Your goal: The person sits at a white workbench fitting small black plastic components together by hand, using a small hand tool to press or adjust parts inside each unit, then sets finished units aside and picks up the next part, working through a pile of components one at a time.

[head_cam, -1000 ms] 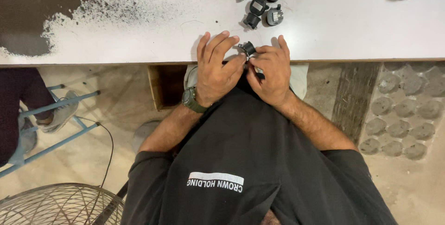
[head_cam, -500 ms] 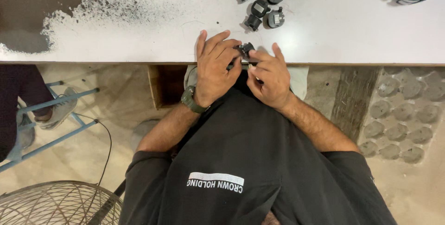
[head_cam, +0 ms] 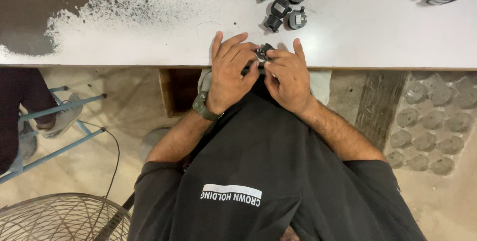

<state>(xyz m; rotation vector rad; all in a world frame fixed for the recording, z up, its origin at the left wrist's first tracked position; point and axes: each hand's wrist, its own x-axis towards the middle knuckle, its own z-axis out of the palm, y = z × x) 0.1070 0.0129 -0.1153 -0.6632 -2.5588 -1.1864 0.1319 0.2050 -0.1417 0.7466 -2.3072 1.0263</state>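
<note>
We see a small black part (head_cam: 264,52) just above frame centre, at the white table's near edge, pinched between both hands' fingertips and mostly hidden; its exact shape cannot be told.

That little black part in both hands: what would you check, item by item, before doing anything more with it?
1. Small black part gripped by both hands: ok.
2. Left hand fingers on it: ok.
3. Right hand fingers on it: ok.
4. Part over the white table edge, not the floor: ok.
5. Four spare black parts clear of the hands: ok.
6. Part's seating or alignment: cannot tell, fingers hide it.
</note>
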